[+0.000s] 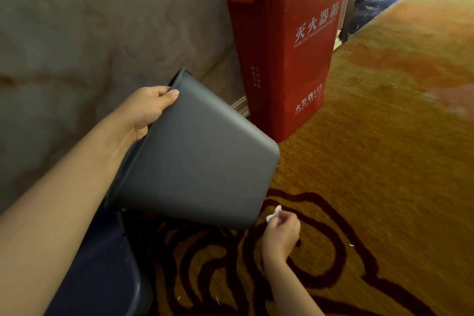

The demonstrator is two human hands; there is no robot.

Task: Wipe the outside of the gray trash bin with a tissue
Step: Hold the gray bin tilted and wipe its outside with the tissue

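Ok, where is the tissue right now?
The small white crumpled tissue is pinched in the right hand, low and right of centre in the head view, just off the bottom corner of the tilted gray plastic trash bin, over the patterned carpet.

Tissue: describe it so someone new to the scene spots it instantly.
Start at the tall red fire extinguisher box against the wall, then drop to the gray bin tilted in the left hand. Just below the bin's bottom corner, the right hand pinches the tissue: a small crumpled wad, the only white thing against the gold and maroon carpet.
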